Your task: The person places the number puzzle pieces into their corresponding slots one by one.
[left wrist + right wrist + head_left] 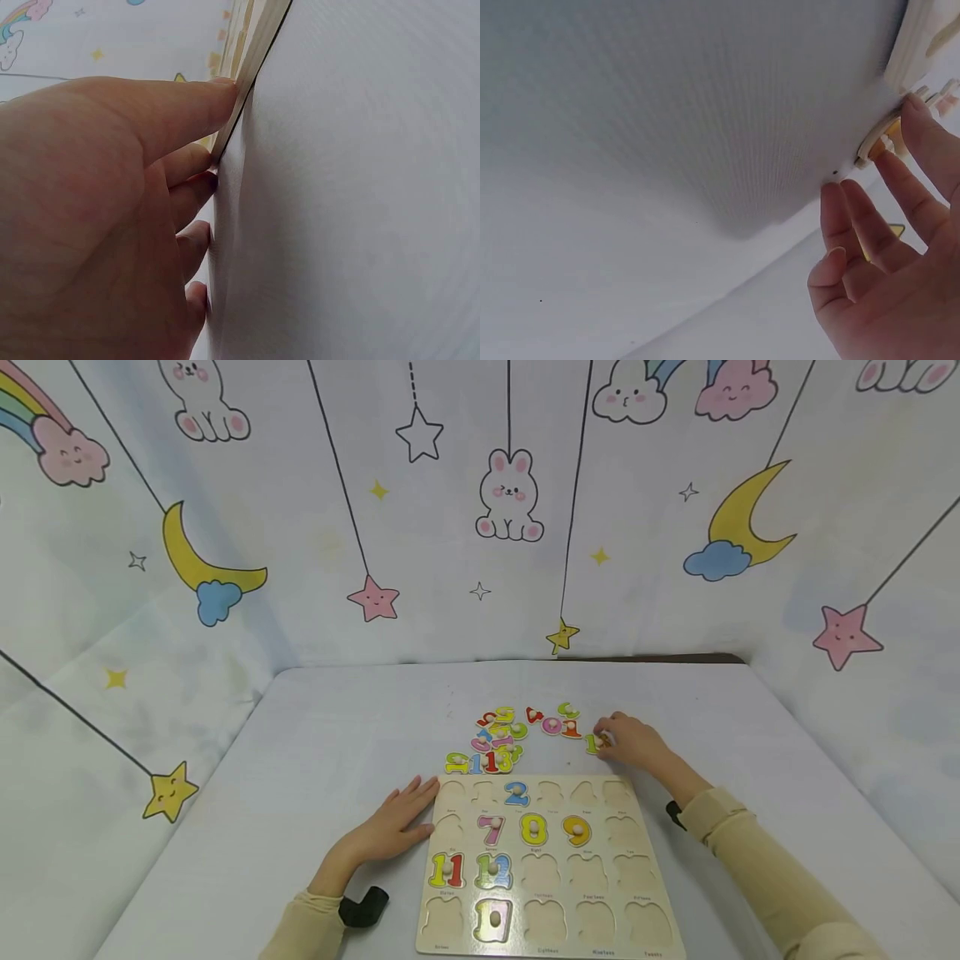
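Note:
A wooden number puzzle board [517,931] lies at the front of the table. Several knobbed number pieces sit in its recesses, among them a blue 2 [516,793], a pink 7 [491,831] and a yellow 8 [533,830]. My left hand [386,828] lies beside the board's left side, thumb and fingertips at its edge [259,56], fingers fairly straight. Beyond the board's upper right corner, my right hand [636,745] pinches a number puzzle piece [592,744] between thumb and index finger. A green 1 shows on it; fingers hide the rest, partly orange in the right wrist view.
Loose number pieces [491,762] are heaped just behind the board, some overlapping. Further back lie a red 4 [533,716], a pink 0 [552,726] and a green piece [567,711]. A patterned cloth wall [450,543] rises behind the white table [337,718].

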The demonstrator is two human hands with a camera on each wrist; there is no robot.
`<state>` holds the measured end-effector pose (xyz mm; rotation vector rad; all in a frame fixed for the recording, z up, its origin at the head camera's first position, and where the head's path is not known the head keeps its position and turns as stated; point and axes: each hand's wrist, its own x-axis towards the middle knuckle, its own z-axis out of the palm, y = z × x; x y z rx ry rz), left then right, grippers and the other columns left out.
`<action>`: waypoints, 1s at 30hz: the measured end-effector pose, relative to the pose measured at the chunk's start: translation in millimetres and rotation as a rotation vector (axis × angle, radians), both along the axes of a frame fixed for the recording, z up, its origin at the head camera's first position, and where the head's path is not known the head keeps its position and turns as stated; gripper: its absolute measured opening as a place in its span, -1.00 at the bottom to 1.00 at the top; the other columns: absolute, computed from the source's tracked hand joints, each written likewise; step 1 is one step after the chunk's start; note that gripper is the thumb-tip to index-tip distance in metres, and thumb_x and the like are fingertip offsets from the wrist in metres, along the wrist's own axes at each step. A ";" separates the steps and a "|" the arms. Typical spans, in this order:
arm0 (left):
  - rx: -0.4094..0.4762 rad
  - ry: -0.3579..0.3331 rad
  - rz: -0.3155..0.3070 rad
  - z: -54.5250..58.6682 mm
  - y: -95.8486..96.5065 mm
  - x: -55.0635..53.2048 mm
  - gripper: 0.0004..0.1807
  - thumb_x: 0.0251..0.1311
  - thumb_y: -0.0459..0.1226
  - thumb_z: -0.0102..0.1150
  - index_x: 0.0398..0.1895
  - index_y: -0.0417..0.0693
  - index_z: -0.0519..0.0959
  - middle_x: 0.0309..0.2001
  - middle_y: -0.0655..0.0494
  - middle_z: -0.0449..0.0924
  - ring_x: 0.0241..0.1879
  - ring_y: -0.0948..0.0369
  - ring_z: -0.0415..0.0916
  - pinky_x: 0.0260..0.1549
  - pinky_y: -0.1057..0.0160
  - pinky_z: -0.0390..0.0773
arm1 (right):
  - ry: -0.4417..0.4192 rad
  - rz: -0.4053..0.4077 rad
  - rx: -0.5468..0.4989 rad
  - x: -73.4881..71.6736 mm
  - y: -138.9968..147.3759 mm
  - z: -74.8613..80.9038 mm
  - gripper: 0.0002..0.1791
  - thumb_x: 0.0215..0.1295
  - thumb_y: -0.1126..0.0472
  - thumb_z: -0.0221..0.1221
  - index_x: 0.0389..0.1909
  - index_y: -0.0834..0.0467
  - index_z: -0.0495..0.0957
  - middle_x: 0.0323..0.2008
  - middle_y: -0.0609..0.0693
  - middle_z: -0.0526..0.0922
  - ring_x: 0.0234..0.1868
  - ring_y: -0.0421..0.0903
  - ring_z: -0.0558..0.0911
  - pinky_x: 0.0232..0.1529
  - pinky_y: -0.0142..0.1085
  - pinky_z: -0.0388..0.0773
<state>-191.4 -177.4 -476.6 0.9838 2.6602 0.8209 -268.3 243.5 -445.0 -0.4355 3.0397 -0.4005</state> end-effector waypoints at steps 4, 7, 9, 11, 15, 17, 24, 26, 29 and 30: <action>0.000 0.003 0.003 -0.6 -0.4 -0.1 -0.31 0.32 -0.20 0.03 0.40 -0.34 0.06 0.39 -0.19 0.03 0.38 -0.16 -0.19 0.23 -0.24 -0.19 | -0.010 -0.001 -0.011 -1.2 -0.6 1.3 -0.66 0.07 0.19 0.37 -0.19 0.23 0.52 -0.23 0.15 0.49 -0.27 0.07 0.51 -0.28 -0.03 0.50; 0.002 -0.001 0.004 -0.3 -0.2 0.3 -0.31 0.33 -0.20 0.03 0.40 -0.33 0.06 0.40 -0.19 0.03 0.38 -0.16 -0.20 0.23 -0.24 -0.19 | -0.031 -0.012 -0.048 -2.9 0.0 0.3 -0.66 0.06 0.21 0.38 -0.23 0.23 0.47 -0.32 0.07 0.48 -0.34 0.00 0.47 -0.33 -0.10 0.47; 0.003 -0.005 0.004 0.2 0.0 0.8 -0.32 0.33 -0.20 0.03 0.40 -0.33 0.06 0.40 -0.19 0.02 0.38 -0.16 -0.20 0.23 -0.23 -0.19 | -0.037 -0.020 -0.082 -3.6 0.8 -1.7 -0.64 0.05 0.23 0.38 -0.23 0.24 0.42 -0.37 0.03 0.47 -0.38 -0.04 0.44 -0.36 -0.14 0.44; 0.001 -0.006 0.004 0.9 0.3 1.2 -0.32 0.33 -0.21 0.03 0.40 -0.33 0.06 0.40 -0.19 0.02 0.38 -0.16 -0.20 0.23 -0.23 -0.19 | -0.035 -0.028 -0.115 -3.2 1.0 -2.9 -0.62 0.04 0.26 0.38 -0.24 0.24 0.39 -0.42 0.00 0.47 -0.41 -0.05 0.42 -0.39 -0.17 0.41; 0.000 -0.001 0.002 1.9 0.5 1.6 -0.32 0.33 -0.22 0.03 0.40 -0.34 0.06 0.39 -0.20 0.02 0.38 -0.16 -0.19 0.23 -0.24 -0.19 | -0.009 -0.038 -0.151 0.6 -0.2 -3.0 -0.63 0.05 0.30 0.37 -0.24 0.24 0.37 -0.46 -0.02 0.46 -0.45 -0.05 0.40 -0.42 -0.20 0.38; 0.003 -0.002 -0.001 2.0 0.4 1.7 -0.32 0.33 -0.22 0.03 0.40 -0.34 0.06 0.39 -0.20 0.02 0.38 -0.17 -0.19 0.23 -0.24 -0.19 | 0.011 -0.027 -0.161 3.8 -1.1 -1.7 -0.66 0.07 0.32 0.35 -0.24 0.25 0.38 -0.47 -0.01 0.48 -0.45 -0.05 0.40 -0.41 -0.20 0.39; 0.003 -0.009 -0.002 1.4 -0.7 1.4 -0.32 0.33 -0.21 0.02 0.40 -0.34 0.05 0.40 -0.20 0.01 0.38 -0.16 -0.21 0.23 -0.24 -0.19 | 0.100 0.027 -0.197 14.4 -1.7 1.6 -0.78 0.08 0.48 0.27 -0.31 0.26 0.43 -0.42 0.04 0.55 -0.40 -0.03 0.48 -0.34 -0.14 0.48; 0.004 -0.010 -0.001 1.3 -0.8 1.1 -0.32 0.34 -0.20 0.02 0.40 -0.33 0.05 0.40 -0.19 0.01 0.38 -0.15 -0.21 0.23 -0.23 -0.20 | 0.121 0.032 -0.215 16.3 -1.2 1.4 -0.81 0.09 0.52 0.23 -0.35 0.25 0.45 -0.42 0.03 0.56 -0.39 -0.03 0.49 -0.32 -0.13 0.50; 0.002 -0.010 0.002 0.9 -0.6 0.5 -0.32 0.34 -0.20 0.02 0.40 -0.33 0.05 0.40 -0.18 0.01 0.38 -0.15 -0.21 0.24 -0.23 -0.20 | 0.135 0.030 -0.244 19.3 -1.5 1.5 -0.84 0.13 0.53 0.19 -0.39 0.22 0.49 -0.43 0.00 0.56 -0.41 -0.05 0.48 -0.33 -0.15 0.52; 0.002 -0.011 0.003 0.7 -0.6 0.3 -0.32 0.34 -0.20 0.02 0.40 -0.32 0.05 0.40 -0.18 0.01 0.38 -0.15 -0.21 0.24 -0.23 -0.21 | 0.136 0.034 -0.252 20.4 -1.7 1.8 -0.85 0.14 0.52 0.19 -0.40 0.22 0.51 -0.44 -0.01 0.57 -0.41 -0.06 0.48 -0.33 -0.16 0.52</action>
